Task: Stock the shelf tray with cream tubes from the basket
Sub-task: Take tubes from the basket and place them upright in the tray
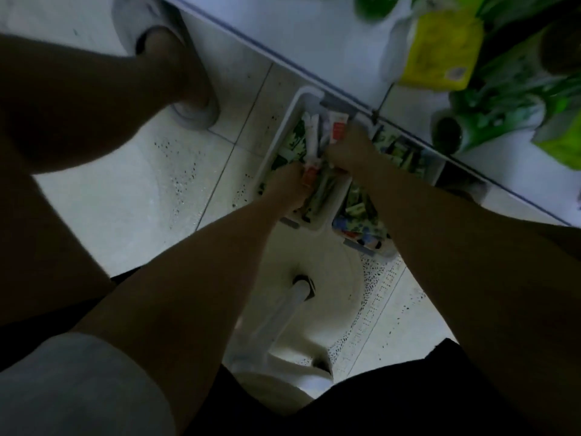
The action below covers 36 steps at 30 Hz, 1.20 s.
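A white shelf tray (298, 103) sits at the edge of the low shelf and holds several cream tubes standing among green-printed packs. My left hand (287, 188) is inside the tray at its near end, its fingers curled round a white cream tube with an orange end (309, 177). My right hand (349, 151) is further in and grips white cream tubes with red labels (338, 129) that stick up past its fingers. The white basket (379, 294), with perforated sides and a white handle (284, 316), stands on the floor below my arms.
A second tray (361, 215) of green and coloured packs lies right of the first. Green and yellow packages (440, 48) fill the shelf at upper right. Another person's leg and white shoe (191, 102) stand on the tiled floor at upper left.
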{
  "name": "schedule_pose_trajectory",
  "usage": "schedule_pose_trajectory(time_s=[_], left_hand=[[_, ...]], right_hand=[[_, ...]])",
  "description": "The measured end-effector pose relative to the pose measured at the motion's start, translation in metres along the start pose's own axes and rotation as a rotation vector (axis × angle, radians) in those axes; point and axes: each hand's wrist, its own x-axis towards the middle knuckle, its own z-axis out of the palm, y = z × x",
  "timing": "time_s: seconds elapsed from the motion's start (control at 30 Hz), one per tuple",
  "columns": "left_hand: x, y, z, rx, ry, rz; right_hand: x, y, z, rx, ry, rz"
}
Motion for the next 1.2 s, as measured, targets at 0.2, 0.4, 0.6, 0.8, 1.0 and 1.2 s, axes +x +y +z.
schedule_pose_trajectory(time_s=[0.2,0.4,0.6,0.8,1.0,1.2], left_hand=[[-0.049,0.059,-0.081,-0.353,0.064,0.129],[-0.126,0.136,-0.16,-0.375,0.016,0.388],[-0.232,0.213,-0.234,-0.217,0.032,0.726],[-0.339,0.28,-0.284,-0.128,0.139,0.925],[-0.41,0.326,-0.309,-0.055,0.27,1.047],[-0.439,0.363,-0.329,0.045,0.397,1.077]], right_hand=[[-0.088,-0.024,-0.071,0.257,0.011,-0.087],[-0.184,-0.061,-0.126,0.363,0.05,-0.362],[-0.284,-0.105,-0.176,0.439,0.182,-0.617],[-0.382,-0.143,-0.232,0.299,0.361,-0.851],[-0.455,-0.171,-0.285,0.16,0.557,-0.91],[-0.492,-0.184,-0.319,0.011,0.748,-0.904]])
